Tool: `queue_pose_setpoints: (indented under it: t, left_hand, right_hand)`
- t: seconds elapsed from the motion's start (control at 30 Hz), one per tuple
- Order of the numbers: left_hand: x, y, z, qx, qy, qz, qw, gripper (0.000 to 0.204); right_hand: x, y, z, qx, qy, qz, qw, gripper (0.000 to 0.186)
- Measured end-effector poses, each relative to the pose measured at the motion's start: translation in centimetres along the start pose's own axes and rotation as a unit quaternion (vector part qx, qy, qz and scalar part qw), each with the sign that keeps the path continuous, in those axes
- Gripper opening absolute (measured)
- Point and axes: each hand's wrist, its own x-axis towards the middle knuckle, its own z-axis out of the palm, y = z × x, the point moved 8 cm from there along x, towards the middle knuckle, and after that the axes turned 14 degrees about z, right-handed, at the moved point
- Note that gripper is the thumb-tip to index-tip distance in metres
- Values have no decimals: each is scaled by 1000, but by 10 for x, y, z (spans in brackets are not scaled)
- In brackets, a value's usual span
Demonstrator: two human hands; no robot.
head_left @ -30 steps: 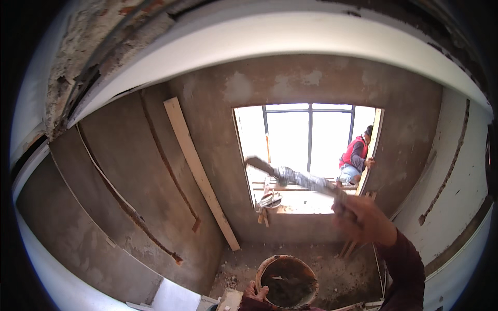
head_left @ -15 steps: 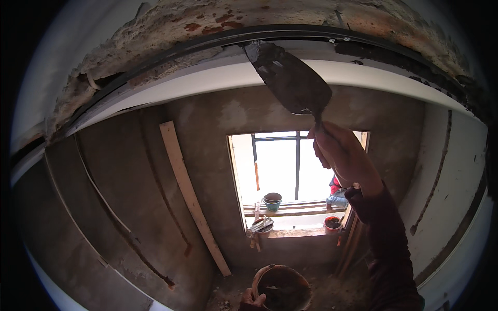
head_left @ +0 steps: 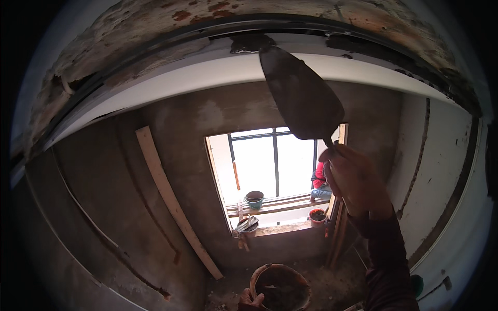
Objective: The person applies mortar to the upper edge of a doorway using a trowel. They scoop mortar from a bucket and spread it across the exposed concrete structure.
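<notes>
No packages, labels, signs or screens show anywhere in this view.

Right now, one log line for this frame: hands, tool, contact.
right hand: raised, shut on trowel | trowel tip: at dark patch on ceiling edge | left hand: gripping rim of mortar bucket | bystander: at window
</notes>
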Motion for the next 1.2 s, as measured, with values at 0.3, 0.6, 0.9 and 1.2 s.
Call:
queue_pose_setpoints:
  t: [0.3, 0.6, 0.9, 1.2]
  left_hand:
    - [26, 37, -23, -190, 14, -256, 948, 20]
    - [25, 18, -18, -175, -60, -263, 947, 25]
    - [9, -21, -3, -204, -59, -239, 947, 25]
    - [18, 11, -9, -136, -30, -86, 986, 20]
  right_hand:
    - [10, -71, -13, -331, 172, -370, 851, 22]
    - [21, -27, -42, -38, 7, -78, 996, 41]
    - [-18, 24, -49, 33, -18, -12, 999, 42]
    - [19, 10, 62, 323, -143, -83, 932, 38]
